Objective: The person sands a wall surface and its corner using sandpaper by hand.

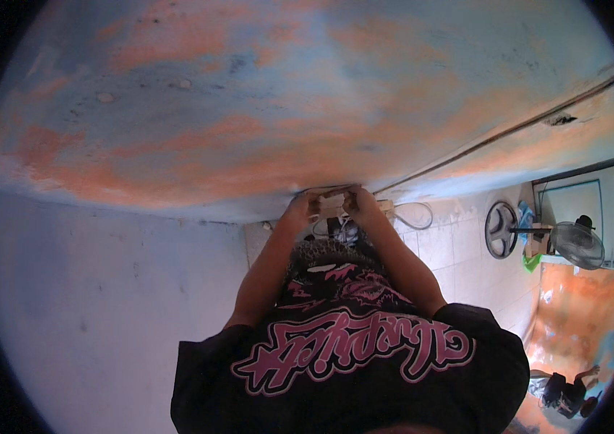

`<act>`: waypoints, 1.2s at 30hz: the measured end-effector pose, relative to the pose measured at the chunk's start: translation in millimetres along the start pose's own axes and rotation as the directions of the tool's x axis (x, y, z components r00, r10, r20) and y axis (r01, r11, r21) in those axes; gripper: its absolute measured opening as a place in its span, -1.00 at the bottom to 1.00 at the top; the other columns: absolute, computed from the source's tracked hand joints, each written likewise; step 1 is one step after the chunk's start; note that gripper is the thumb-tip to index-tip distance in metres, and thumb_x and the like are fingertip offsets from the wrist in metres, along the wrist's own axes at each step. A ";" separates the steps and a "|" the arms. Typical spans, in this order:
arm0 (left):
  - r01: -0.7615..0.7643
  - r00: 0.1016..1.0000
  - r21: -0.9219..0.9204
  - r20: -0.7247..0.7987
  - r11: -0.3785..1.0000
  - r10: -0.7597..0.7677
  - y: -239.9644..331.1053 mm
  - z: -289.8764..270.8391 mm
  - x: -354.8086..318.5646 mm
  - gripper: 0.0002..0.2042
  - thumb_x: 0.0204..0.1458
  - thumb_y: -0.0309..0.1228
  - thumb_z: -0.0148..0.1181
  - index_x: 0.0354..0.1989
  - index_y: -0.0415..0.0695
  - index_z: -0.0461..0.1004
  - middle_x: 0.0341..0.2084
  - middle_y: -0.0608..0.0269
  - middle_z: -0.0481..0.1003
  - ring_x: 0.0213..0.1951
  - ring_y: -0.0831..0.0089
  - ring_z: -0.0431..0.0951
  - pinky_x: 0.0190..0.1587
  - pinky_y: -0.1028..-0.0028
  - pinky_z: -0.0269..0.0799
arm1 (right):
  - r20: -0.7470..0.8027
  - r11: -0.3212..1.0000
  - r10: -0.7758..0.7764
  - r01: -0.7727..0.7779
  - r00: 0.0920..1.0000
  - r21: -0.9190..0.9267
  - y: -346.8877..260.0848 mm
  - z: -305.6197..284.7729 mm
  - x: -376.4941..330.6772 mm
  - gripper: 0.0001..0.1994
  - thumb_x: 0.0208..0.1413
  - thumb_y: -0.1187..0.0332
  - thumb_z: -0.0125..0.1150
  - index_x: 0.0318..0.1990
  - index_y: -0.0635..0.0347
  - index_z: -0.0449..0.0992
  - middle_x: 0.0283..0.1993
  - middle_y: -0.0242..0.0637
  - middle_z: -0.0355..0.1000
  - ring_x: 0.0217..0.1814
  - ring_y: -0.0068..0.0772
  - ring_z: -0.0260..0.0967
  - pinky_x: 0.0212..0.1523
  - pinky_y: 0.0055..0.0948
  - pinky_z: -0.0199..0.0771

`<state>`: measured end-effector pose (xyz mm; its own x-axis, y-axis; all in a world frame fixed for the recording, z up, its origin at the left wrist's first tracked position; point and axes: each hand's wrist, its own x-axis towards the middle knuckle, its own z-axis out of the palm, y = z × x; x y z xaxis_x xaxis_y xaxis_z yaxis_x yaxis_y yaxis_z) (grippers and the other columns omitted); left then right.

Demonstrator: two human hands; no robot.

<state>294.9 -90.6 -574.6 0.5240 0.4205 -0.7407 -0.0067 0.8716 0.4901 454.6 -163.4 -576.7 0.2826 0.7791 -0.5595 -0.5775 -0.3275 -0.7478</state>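
Both of my arms reach forward to the painted wall in the middle of the head view. My left hand and my right hand are close together, their fingers bent inward. Between them, against the wall, is a narrow brownish strip; its kind is too small to tell. Just below it, a pale block-like thing shows between my hands. Thin dark cords and a shiny greyish bundle lie beneath, partly hidden by my clothes. The fingertips are too small to make out what they grip.
A pale cable loop hangs right of my right hand. A dark line runs along the blue and orange wall, below a hole. Farther right are a standing fan, a pale door and another person.
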 end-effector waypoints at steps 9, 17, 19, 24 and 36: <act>-0.010 0.998 -0.123 0.054 0.992 0.017 -20.3 19.6 16.1 -0.78 -0.08 -0.14 -0.08 -0.50 0.00 0.37 -0.66 0.44 0.32 -0.54 0.46 0.31 -0.47 0.42 0.16 | 0.165 0.996 -0.091 0.093 0.982 -0.004 9.8 -38.6 19.2 -0.96 -0.06 0.50 -0.10 -0.45 0.28 0.25 -0.57 -0.36 0.17 -0.57 -0.56 0.14 -0.62 -0.69 0.22; -0.079 0.992 -0.171 0.083 0.982 0.095 -23.7 37.0 9.9 -0.78 -0.04 -0.16 -0.14 -0.50 -0.01 0.35 -0.64 0.41 0.33 -0.56 0.47 0.30 -0.53 0.39 0.15 | 0.322 0.876 -0.237 0.345 0.917 -0.336 -15.9 -34.8 4.3 -0.93 -0.05 0.48 -0.11 -0.50 0.28 0.24 -0.61 -0.37 0.16 -0.60 -0.58 0.12 -0.61 -0.66 0.23; -0.032 0.999 -0.156 0.036 0.987 0.038 -21.3 36.0 15.2 -0.79 -0.04 -0.19 -0.14 -0.51 -0.01 0.36 -0.65 0.42 0.32 -0.57 0.48 0.30 -0.54 0.37 0.16 | 0.112 0.888 0.262 -0.284 0.959 0.361 -15.0 -31.1 14.9 -0.96 -0.12 0.45 -0.03 -0.49 0.21 0.30 -0.68 -0.36 0.17 -0.66 -0.56 0.14 -0.63 -0.60 0.19; -0.004 0.998 -0.094 0.056 0.996 0.010 -18.8 57.7 13.9 -0.80 -0.05 -0.20 -0.12 -0.51 -0.03 0.35 -0.66 0.40 0.31 -0.57 0.47 0.31 -0.52 0.34 0.19 | 0.052 0.977 -0.053 0.041 0.997 0.211 -49.6 -26.2 -17.2 -0.94 -0.03 0.46 -0.12 -0.50 0.20 0.25 -0.64 -0.38 0.16 -0.65 -0.57 0.13 -0.66 -0.65 0.22; -0.085 0.996 -0.001 -0.006 0.996 0.085 -17.3 95.9 12.8 -0.84 -0.10 -0.23 -0.02 -0.54 -0.03 0.33 -0.72 0.37 0.30 -0.63 0.51 0.29 -0.56 0.52 0.16 | -0.153 0.788 0.109 0.009 0.982 0.616 -77.5 -24.4 -45.0 -0.94 -0.06 0.46 -0.11 -0.49 0.21 0.27 -0.60 -0.37 0.19 -0.62 -0.57 0.15 -0.63 -0.66 0.22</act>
<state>383.4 -124.5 -548.5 0.5164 0.4946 -0.6991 -0.0517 0.8329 0.5510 505.3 -186.1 -502.3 0.3320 0.6477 -0.6857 -0.9242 0.0779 -0.3738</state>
